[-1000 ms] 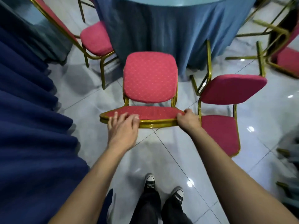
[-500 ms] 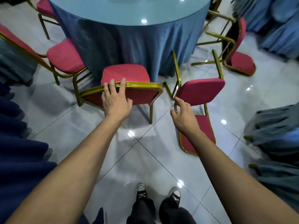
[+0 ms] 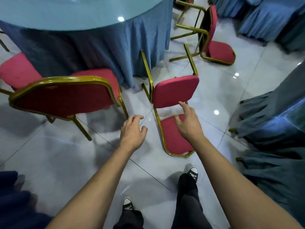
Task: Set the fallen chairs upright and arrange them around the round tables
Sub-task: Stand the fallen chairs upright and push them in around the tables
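A red chair with a gold frame (image 3: 66, 96) stands upright at the round blue-clothed table (image 3: 102, 42), its back toward me. Right of it a fallen chair (image 3: 175, 91) lies on its back, backrest flat on the floor, seat on edge, legs pointing toward the table. My right hand (image 3: 189, 123) hovers over that backrest, fingers spread and loosely bent, holding nothing. My left hand (image 3: 133, 129) hangs above the floor between the two chairs, relaxed and empty. A second fallen chair (image 3: 212, 37) lies farther back right.
Another upright red chair (image 3: 18, 68) stands at the left by the table. Blue-grey draped tables (image 3: 270, 123) crowd the right side, and dark blue cloth (image 3: 14, 204) fills the lower left. The floor is glossy tile. My feet are at bottom centre.
Both hands let go of the upright chair's backrest and moved right. The view swung toward the fallen chair, and my right hand now hovers over its backrest.
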The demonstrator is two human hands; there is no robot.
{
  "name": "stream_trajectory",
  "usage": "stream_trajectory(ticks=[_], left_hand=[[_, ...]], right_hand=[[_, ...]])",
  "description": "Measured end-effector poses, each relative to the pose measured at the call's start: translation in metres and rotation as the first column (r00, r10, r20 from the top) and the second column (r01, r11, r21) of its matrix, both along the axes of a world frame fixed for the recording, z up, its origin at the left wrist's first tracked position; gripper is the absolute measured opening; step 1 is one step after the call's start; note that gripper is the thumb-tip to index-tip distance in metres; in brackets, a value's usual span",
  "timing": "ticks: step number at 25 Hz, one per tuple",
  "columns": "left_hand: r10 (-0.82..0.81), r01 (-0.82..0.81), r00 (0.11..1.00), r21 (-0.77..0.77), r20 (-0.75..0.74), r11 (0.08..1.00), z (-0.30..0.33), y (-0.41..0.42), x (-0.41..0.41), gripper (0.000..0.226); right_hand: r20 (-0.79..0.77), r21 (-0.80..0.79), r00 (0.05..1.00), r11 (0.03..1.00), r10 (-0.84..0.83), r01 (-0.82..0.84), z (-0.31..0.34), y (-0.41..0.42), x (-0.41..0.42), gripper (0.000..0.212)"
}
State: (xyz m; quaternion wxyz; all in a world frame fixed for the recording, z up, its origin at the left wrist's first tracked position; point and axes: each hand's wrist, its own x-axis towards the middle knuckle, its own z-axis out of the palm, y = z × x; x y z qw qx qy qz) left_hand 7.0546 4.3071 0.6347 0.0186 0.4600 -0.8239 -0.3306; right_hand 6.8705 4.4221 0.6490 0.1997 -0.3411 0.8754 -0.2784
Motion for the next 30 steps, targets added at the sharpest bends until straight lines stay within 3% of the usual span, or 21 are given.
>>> stream_trajectory(ticks=[5, 10, 13, 17, 22, 26, 30], left_hand=[[0.12, -0.118, 0.992, 0.059, -0.032, 0.991, -0.054, 0.054, -0.11, 0.037], [0.228, -0.222, 0.973, 0.126, -0.032, 0.967, -0.171, 0.084, -0.193, 0.036], [0.265, -0.262, 0.964, 0.186, 0.009, 0.947, -0.282, 0.092, -0.223, 0.037], [0.22, -0.242, 0.969, 0.232, 0.117, 0.942, -0.483, 0.103, -0.243, 0.048], [0.375, -0.406, 0.913, 0.306, 0.158, 0.861, -0.692, 0.11, -0.248, 0.064], [0.51, -0.482, 0.854, 0.522, 0.101, 0.703, -0.76, 0.115, -0.246, 0.08], [0.583, -0.539, 0.799, 0.607, 0.148, 0.584, -0.747, 0.104, -0.252, 0.081]], right_hand=[[0.047, 0.007, 0.999, 1.0, -0.025, 0.025, -0.068, 0.041, -0.131, 0.053], [0.074, 0.085, 0.996, 0.995, -0.049, 0.042, -0.204, 0.072, -0.246, 0.052], [0.134, 0.138, 0.983, 0.985, -0.127, 0.108, -0.326, 0.091, -0.289, 0.05], [0.169, 0.213, 0.943, 0.945, -0.287, 0.249, -0.53, 0.121, -0.327, 0.049], [0.198, 0.32, 0.942, 0.926, -0.271, 0.199, -0.735, 0.156, -0.347, 0.053], [0.091, 0.301, 0.964, 0.929, -0.251, 0.214, -0.793, 0.159, -0.343, 0.058], [0.131, 0.329, 0.962, 0.926, -0.24, 0.187, -0.784, 0.145, -0.333, 0.07]])
